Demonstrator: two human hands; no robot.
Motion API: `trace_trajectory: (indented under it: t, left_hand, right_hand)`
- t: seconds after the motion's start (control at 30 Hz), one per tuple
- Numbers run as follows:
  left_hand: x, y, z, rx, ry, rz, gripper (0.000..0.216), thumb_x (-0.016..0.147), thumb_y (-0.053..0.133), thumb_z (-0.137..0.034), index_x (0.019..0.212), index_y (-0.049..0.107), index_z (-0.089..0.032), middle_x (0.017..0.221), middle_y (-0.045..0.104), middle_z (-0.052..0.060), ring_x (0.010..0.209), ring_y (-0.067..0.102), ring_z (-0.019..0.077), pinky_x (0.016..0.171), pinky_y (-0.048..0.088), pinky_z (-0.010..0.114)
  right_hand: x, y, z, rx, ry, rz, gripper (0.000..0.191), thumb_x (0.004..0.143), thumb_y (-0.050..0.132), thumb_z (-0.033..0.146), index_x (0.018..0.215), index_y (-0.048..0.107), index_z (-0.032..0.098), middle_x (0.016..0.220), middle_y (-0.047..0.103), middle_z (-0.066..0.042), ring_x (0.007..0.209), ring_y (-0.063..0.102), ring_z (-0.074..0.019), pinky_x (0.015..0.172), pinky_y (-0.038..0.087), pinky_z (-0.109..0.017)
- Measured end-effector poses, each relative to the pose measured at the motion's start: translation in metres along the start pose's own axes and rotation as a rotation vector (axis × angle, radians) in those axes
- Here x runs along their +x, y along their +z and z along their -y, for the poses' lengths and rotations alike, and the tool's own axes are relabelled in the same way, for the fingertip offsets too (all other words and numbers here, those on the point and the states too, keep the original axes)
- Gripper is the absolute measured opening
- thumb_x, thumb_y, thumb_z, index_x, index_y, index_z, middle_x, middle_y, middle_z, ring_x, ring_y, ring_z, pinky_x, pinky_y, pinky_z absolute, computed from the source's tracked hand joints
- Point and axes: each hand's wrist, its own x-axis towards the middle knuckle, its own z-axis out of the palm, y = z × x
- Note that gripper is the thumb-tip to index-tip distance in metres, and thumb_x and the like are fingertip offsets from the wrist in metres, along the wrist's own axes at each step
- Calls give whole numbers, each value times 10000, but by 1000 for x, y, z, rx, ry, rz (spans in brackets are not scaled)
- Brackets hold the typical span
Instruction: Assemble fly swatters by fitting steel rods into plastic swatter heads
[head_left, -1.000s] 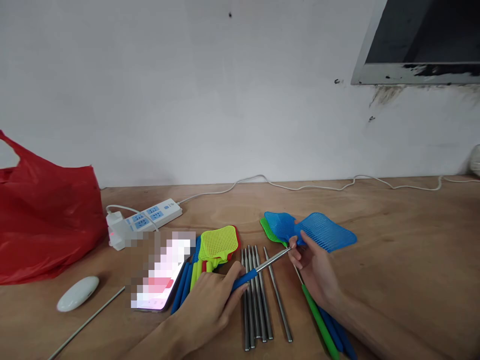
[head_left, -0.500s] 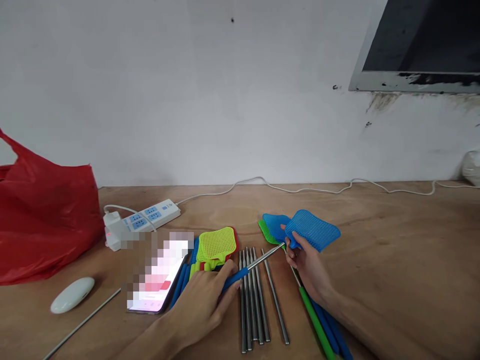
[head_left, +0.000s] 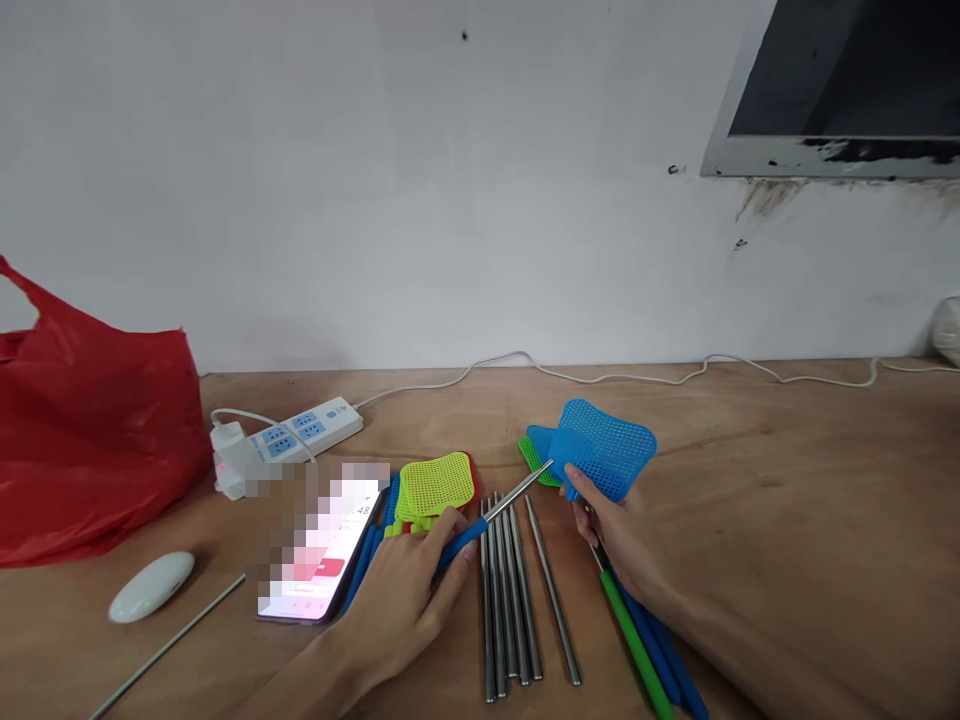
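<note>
My left hand (head_left: 409,580) is closed on a blue-handled metal rod (head_left: 517,490), its bare tip pointing up and right. My right hand (head_left: 611,530) pinches a blue mesh fly swatter head (head_left: 611,445) by its neck. The rod's tip is beside the head's lower left edge and appears apart from the neck. Under my right hand lie a green swatter head (head_left: 531,455), another blue head and green and blue handles (head_left: 637,645). Several loose metal rods (head_left: 510,600) lie between my hands. Yellow swatter heads (head_left: 439,483) are stacked beyond my left hand, over red and blue ones.
A lit phone (head_left: 322,560), partly blurred out, lies left of my left hand. Farther left are a white power strip (head_left: 307,435) with a plugged-in charger, a white oval object (head_left: 151,587), a thin cable and a red plastic bag (head_left: 97,430). A white cord runs along the wall.
My right hand has turned the blue swatter head more upright and shifted it slightly left. The rod's tip, earlier at my right fingers, now shows bare, slightly farther left and higher.
</note>
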Motion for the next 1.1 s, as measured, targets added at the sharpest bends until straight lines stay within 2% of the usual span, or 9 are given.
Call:
trace_trajectory:
  t: [0.1, 0.2, 0.33, 0.47, 0.63, 0.73, 0.83, 1.0, 1.1]
  left_hand:
    - [-1, 2, 0, -5, 38, 12, 175, 1007, 383, -341, 970, 522, -241, 806, 697, 6, 672, 651, 221, 598, 404, 315]
    - [-2, 5, 0, 35, 64, 16, 174, 976, 433, -346, 915, 551, -234, 770, 688, 16, 647, 644, 217, 568, 392, 304]
    - [-3, 7, -2, 63, 88, 19, 177, 980, 424, -335, 926, 554, -228, 801, 695, 26, 665, 650, 221, 586, 406, 311]
    - [-2, 6, -2, 33, 70, 36, 171, 996, 402, -327, 974, 541, -231, 840, 703, 29, 709, 663, 224, 598, 413, 308]
    - [-2, 7, -4, 65, 118, 72, 176, 989, 413, -318, 940, 552, -221, 818, 684, 34, 712, 650, 221, 599, 409, 306]
    - [-1, 8, -7, 80, 163, 89, 151, 974, 441, -282, 927, 569, -216, 830, 678, 34, 739, 644, 217, 622, 424, 306]
    - [-1, 9, -8, 114, 179, 80, 133, 954, 475, -263, 904, 587, -212, 851, 673, 44, 784, 638, 228, 653, 442, 315]
    - [0, 9, -8, 172, 142, 56, 123, 926, 531, -274, 849, 594, -203, 865, 667, 55, 797, 626, 237, 667, 449, 330]
    - [0, 9, -7, 156, 112, 63, 126, 921, 549, -297, 845, 592, -205, 865, 666, 52, 802, 626, 236, 672, 456, 331]
  right_hand:
    - [4, -1, 1, 75, 51, -51, 482, 702, 772, 505, 532, 430, 210, 414, 412, 78, 342, 316, -52, 329, 185, -187]
    - [8, -4, 4, 116, 83, -84, 487, 709, 729, 541, 536, 418, 209, 418, 419, 73, 345, 289, -42, 329, 144, -171]
    - [11, -8, 6, 105, 61, -92, 473, 659, 787, 499, 558, 427, 208, 438, 435, 79, 361, 318, -40, 332, 179, -157]
    - [9, -8, 4, 76, 40, -49, 471, 608, 864, 431, 551, 455, 204, 432, 451, 83, 348, 340, -41, 321, 220, -169]
    - [11, -10, -1, 30, 15, 21, 459, 687, 825, 457, 549, 470, 200, 420, 469, 71, 337, 372, -49, 322, 260, -175]
    - [13, -10, -1, 45, 30, 57, 409, 724, 772, 509, 616, 530, 198, 487, 550, 38, 376, 465, -88, 338, 348, -194]
    - [11, -8, 3, 56, 26, 87, 399, 700, 774, 539, 688, 568, 198, 563, 607, 20, 429, 528, -118, 363, 418, -218]
    - [8, -6, 9, -14, -7, 104, 402, 652, 831, 510, 745, 611, 187, 488, 557, 61, 372, 444, -81, 343, 349, -188]
    - [8, -7, 8, -57, 20, 139, 406, 664, 814, 536, 715, 626, 180, 480, 558, 52, 379, 464, -90, 354, 355, -197]
